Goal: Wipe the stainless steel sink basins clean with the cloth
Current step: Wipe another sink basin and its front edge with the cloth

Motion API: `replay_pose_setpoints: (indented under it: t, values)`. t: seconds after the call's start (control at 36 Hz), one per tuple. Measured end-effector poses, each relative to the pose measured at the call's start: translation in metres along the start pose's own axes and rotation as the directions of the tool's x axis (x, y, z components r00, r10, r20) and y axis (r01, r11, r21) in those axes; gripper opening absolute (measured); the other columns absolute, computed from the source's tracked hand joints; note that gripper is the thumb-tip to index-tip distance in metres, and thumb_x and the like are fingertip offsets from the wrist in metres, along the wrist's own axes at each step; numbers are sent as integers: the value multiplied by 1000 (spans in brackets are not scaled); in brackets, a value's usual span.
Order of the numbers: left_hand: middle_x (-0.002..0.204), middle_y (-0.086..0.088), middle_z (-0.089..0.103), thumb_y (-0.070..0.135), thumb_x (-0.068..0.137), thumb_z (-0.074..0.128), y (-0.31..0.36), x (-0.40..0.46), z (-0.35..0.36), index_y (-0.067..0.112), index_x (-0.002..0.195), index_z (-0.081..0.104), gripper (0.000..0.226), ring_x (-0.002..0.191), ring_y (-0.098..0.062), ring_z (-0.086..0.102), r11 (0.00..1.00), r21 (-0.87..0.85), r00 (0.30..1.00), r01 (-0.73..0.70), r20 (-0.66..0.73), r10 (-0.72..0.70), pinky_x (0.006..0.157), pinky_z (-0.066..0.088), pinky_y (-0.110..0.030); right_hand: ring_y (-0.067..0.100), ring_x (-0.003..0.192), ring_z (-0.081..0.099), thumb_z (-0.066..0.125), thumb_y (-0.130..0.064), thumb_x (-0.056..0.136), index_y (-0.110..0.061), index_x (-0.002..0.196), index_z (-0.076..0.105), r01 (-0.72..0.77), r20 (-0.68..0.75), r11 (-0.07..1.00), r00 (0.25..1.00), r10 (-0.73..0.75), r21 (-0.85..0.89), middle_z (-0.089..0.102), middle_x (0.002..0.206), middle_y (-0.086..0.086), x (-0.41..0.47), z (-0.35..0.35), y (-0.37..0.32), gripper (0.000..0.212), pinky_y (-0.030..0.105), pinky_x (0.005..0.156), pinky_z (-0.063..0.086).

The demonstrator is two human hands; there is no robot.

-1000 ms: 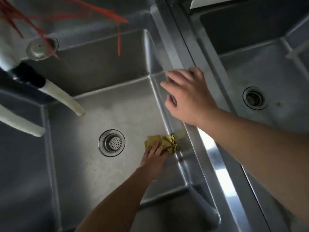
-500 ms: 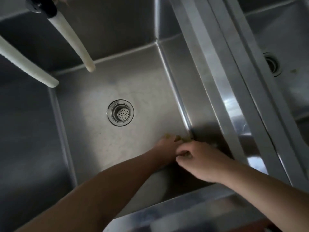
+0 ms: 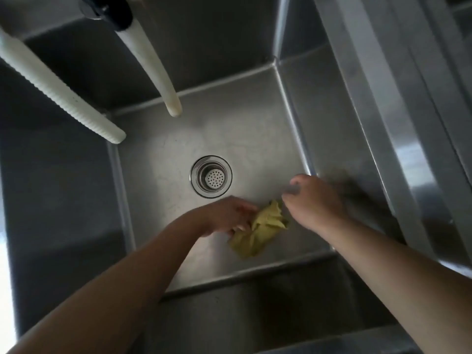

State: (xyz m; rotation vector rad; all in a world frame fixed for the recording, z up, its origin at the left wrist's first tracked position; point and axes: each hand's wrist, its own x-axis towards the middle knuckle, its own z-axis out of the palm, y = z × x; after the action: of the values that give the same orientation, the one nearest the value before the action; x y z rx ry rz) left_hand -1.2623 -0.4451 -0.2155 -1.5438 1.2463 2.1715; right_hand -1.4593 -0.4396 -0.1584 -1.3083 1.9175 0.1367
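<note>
- Reaching into the sink basin, you have both hands low on its floor, near the front right corner.
- Your left hand holds the yellow cloth at its left edge, fingers curled into the folds.
- Your right hand sits just beside the cloth's upper end; motion blur hides the fingers, so you cannot tell whether it grips anything.
- Cloth lies bunched on the basin floor, between the drain strainer and the front wall.
- Risk: a bunched cloth likely skips the corner seams, leaving film.
- Risk: a raised arm may strike the white hose overhead.
</note>
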Motion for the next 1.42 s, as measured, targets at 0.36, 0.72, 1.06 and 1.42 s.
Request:
replay_pose_setpoints:
  t: [0.36, 0.72, 1.06, 1.42]
  values:
    - [165, 1, 3, 31, 99, 40, 110, 113, -139, 39, 152, 23, 56, 150, -32, 5, 773, 601, 631, 204, -684, 366, 121, 10, -51, 18, 141, 34, 54, -48, 76, -29, 150, 35, 104, 160, 985, 984, -81, -138, 36, 153, -5, 48, 27, 24, 78, 37, 114, 34]
    - [161, -7, 8, 62, 96, 15, 134, 151, -133, 47, 153, 9, 59, 147, -41, 3, 575, 701, 596, 421, -692, 407, 115, -4, -65, 22, 149, 17, 55, -38, 90, -34, 155, 20, 44, 167, 993, 986, -25, -109, 14, 163, 1, 53, 36, 31, 73, 38, 119, 25]
    - [165, 2, -12, 51, 101, 17, 102, 138, -96, 51, 152, -1, 54, 151, -32, -7, 538, 798, 736, 272, -533, 418, 119, 0, -58, 20, 145, 29, 56, -23, 89, -30, 152, 29, 57, 165, 997, 985, -49, -44, 22, 160, -4, 47, 32, 32, 69, 37, 115, 33]
    - [162, 3, -26, 40, 93, 43, -6, 67, 49, 49, 152, -8, 79, 149, -32, -20, 410, 887, 914, 214, -330, 236, 119, -5, -57, 21, 129, 51, 58, -11, 86, -18, 138, 54, 53, 142, 997, 988, -61, 58, 52, 143, 4, -3, 12, 32, 52, 23, 102, 38]
